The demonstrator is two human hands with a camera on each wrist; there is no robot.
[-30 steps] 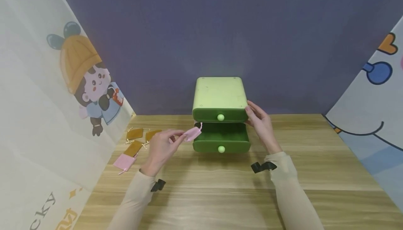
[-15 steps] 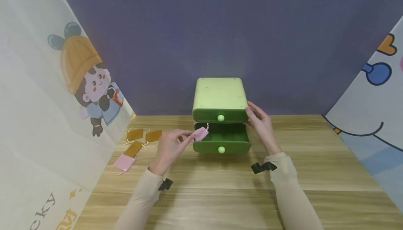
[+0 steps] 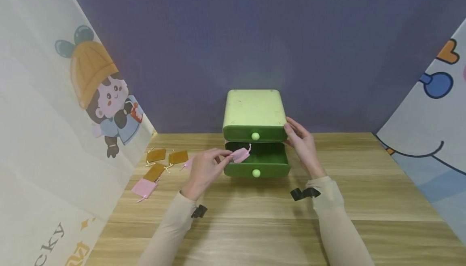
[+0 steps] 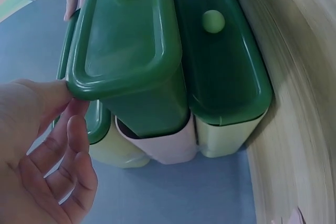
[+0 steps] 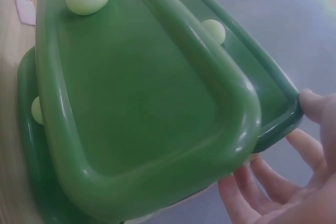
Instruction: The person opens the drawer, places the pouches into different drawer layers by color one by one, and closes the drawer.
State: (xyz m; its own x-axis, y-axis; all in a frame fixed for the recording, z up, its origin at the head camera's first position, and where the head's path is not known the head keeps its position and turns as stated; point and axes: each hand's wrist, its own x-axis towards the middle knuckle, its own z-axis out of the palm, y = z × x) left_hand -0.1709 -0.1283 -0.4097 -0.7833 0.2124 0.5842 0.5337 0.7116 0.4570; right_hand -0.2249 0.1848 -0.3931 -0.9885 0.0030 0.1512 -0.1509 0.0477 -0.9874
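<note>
Fingers [image 3: 221, 152] of the left hand [image 3: 205, 171] pinch a small, soft-looking pink cloth drawstring pouch [image 3: 240, 155] by its near end, with its cord end pointing away. From my seat I see the pouch over the left part of a glossy dark-green drawer [image 3: 256, 169] with a pale round knob, the pulled-out middle one. My left wrist view hides the pouch, so I can't be sure whether it touches the drawer.

I judge it light, limp and unbreakable, with enough weave to resist slipping; a light pinch on the flat body should do, as the thin cord would let it swing. I'd expect the free end to droop or fold over the rim.

On the other side, the right hand [image 3: 300, 142] holds the right front edge of the pale-green, rounded drawer cabinet [image 3: 255, 106], thumb in front, fingers behind. That shell looks stiff and smooth, so I like the steady hold at the corner.

Three flat mustard-yellow drawstring pouches [image 3: 155, 155] lie on the wood-grain counter [image 3: 255, 225], to the left.
</note>
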